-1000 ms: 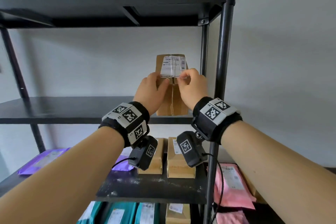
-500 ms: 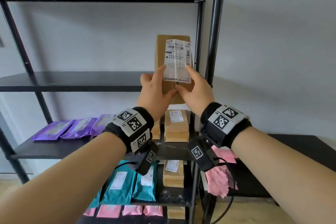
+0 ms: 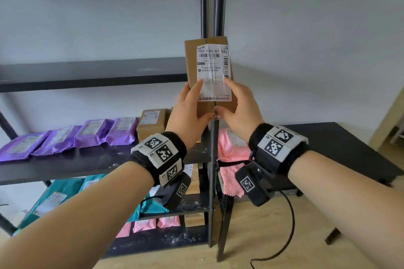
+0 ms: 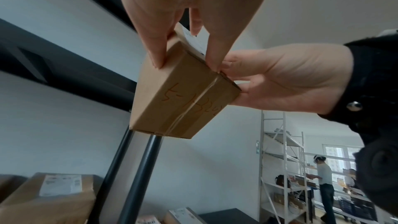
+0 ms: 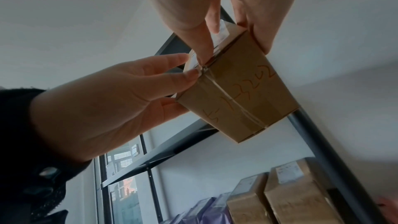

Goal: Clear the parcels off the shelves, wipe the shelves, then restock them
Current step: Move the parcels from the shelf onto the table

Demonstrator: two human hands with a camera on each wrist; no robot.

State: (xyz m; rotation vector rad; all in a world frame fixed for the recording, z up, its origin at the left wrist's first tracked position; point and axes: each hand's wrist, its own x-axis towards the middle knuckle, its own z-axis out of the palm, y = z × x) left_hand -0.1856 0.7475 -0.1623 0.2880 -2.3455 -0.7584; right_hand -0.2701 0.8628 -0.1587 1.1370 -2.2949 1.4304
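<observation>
Both hands hold a small cardboard box (image 3: 208, 76) upright in the air in front of the black shelf posts (image 3: 215, 0), off every shelf. The left hand (image 3: 188, 113) pinches its lower left edge between thumb and fingers; the right hand (image 3: 239, 109) pinches the lower right edge likewise. The head view shows the white shipping label (image 3: 213, 72) on the near face. Only the wrist views show the box's underside (image 4: 185, 103), taped down the middle with orange handwriting across it. Purple bags (image 3: 65, 137) and another brown box (image 3: 150, 124) sit on the shelf (image 3: 87, 164) at lower left; pink bags (image 3: 231, 144) lie to the right.
</observation>
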